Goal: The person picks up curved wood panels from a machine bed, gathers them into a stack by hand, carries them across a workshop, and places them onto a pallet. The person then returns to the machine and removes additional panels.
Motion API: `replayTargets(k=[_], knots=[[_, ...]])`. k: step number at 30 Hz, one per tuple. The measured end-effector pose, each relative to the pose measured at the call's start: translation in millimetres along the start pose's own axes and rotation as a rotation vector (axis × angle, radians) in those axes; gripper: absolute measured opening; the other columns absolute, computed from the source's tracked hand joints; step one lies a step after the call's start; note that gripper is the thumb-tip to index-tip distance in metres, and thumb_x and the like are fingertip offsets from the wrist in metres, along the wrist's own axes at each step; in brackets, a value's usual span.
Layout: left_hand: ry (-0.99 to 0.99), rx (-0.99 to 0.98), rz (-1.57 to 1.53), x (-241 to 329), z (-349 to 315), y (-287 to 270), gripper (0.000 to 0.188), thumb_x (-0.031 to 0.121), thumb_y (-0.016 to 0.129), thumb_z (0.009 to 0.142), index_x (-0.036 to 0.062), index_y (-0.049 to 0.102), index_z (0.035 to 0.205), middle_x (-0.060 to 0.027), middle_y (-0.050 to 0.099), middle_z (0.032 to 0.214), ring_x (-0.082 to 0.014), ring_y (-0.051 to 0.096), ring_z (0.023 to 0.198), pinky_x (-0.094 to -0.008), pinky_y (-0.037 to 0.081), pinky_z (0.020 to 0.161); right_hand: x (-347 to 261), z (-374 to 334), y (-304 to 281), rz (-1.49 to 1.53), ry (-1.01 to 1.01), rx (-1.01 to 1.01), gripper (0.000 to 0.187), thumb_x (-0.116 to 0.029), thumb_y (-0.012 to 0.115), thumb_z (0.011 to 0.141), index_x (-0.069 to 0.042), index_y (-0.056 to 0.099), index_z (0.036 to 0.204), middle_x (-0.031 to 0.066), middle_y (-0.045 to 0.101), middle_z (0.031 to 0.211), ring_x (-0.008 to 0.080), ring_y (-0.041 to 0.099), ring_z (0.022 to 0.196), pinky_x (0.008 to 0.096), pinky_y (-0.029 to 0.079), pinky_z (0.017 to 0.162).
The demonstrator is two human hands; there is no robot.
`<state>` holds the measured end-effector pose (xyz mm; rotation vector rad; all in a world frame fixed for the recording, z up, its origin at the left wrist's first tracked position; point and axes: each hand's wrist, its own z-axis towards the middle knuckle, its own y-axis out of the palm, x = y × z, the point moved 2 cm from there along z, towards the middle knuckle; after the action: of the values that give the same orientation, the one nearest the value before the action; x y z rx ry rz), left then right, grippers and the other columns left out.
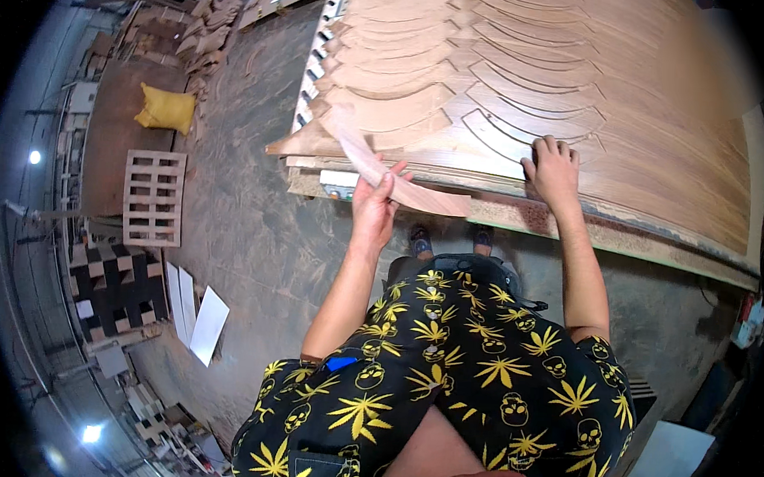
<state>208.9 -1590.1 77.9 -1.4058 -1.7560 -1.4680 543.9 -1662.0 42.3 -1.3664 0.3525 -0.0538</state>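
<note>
My left hand [375, 210] is closed on a curved wooden strip [426, 198], thumb on top, held at the near edge of the table. The strip's far end reaches up and left over the wooden sheet. My right hand [554, 169] rests on the wood-grain sheet [658, 157], fingers bent and slightly apart, thumb held off to the side. Its fingertips lie by the right end of a curved cut-out [493, 134] outlined in the sheet. Whether they touch that piece I cannot tell. Rows of similar curved cut-outs [525, 78] run away from me in two columns.
The sheet lies on a large table with a thick near edge [621, 228]. To the left are a pallet [153, 199], a yellow sack [166, 110], wood offcuts [208, 26] and white panels [210, 325] on the dusty floor [249, 147]. Another white panel [666, 464] sits at lower right.
</note>
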Motion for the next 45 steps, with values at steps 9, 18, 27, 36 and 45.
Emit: replayTargets(k=[9, 18, 27, 36, 45], knots=[[0.073, -0.062, 0.085, 17, -4, -2, 0.062, 0.01, 0.059, 0.101, 0.0014, 0.027, 0.154, -0.0237, 0.06, 0.135, -0.0296, 0.064, 0.118, -0.0394, 0.052, 0.101, 6, 6, -8, 0.127, -0.007, -0.106, 0.042, -0.026, 0.077, 0.083, -0.007, 0.057, 0.114, 0.013, 0.06, 0.116, 0.0339, 0.055, 0.116, 0.0595, 0.036, 0.099], [0.318, -0.019, 0.367, 18, -4, -22, 0.026, 0.007, 0.058, 0.102, -0.0019, 0.055, 0.126, -0.0109, 0.07, 0.122, -0.0154, 0.067, 0.103, -0.0295, 0.053, 0.093, 4, 7, -11, 0.042, -0.045, -0.119, 0.021, -0.025, 0.069, 0.091, -0.013, 0.069, 0.108, 0.0072, 0.068, 0.105, 0.0305, 0.06, 0.108, 0.0513, 0.037, 0.097], [0.273, 0.02, 0.319, 24, 1, -39, 0.028, 0.006, 0.056, 0.102, 0.0014, 0.053, 0.13, -0.0109, 0.069, 0.124, -0.0191, 0.067, 0.107, -0.0326, 0.054, 0.092, -30, 37, -23, 0.495, 0.156, -0.111, 0.049, -0.036, 0.058, 0.101, -0.003, 0.056, 0.137, 0.0245, 0.063, 0.131, 0.0359, 0.064, 0.118, 0.0516, 0.045, 0.103], [-0.079, -0.043, -0.248, 5, 31, -50, 0.032, 0.018, 0.053, 0.106, 0.0087, 0.045, 0.135, -0.0118, 0.059, 0.137, -0.0273, 0.061, 0.119, -0.0498, 0.053, 0.097, -152, 48, -20, 0.637, -0.223, -0.187, 0.062, -0.029, 0.072, 0.089, 0.003, 0.052, 0.138, 0.0264, 0.065, 0.122, 0.0372, 0.064, 0.113, 0.0436, 0.05, 0.099], [-0.159, -0.129, -0.397, -11, 34, -39, 0.043, 0.044, 0.041, 0.109, 0.0156, 0.046, 0.141, -0.0061, 0.059, 0.132, -0.0206, 0.059, 0.108, -0.0385, 0.047, 0.086, -225, 30, -13, 0.505, -0.396, -0.269, 0.075, -0.034, 0.083, 0.077, -0.006, 0.054, 0.14, 0.0232, 0.057, 0.117, 0.0415, 0.053, 0.114, 0.0484, 0.044, 0.099]])
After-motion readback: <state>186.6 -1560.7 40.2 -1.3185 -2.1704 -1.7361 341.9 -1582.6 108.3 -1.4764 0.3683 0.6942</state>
